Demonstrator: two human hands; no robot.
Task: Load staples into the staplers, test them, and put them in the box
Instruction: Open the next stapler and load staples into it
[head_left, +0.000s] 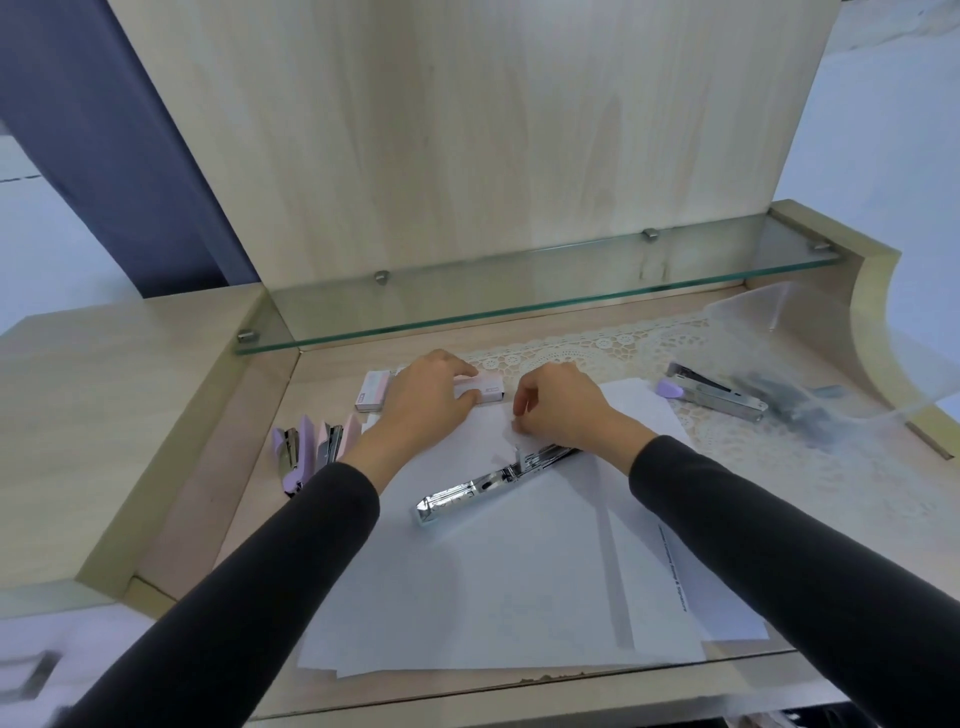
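My left hand grips a small pink staple box at the far edge of the white paper sheets. Just right of it, my right hand has its fingers pinched together over the paper; what they pinch is too small to tell. An opened stapler lies flat on the paper below both hands, its metal channel facing up. A second pink staple box rests left of my left hand. Two closed pastel staplers lie at the left.
A clear plastic box stands at the right on a lace mat, with a purple-tipped open stapler at its mouth. A glass shelf overhangs the back of the desk. A raised wooden ledge borders the left.
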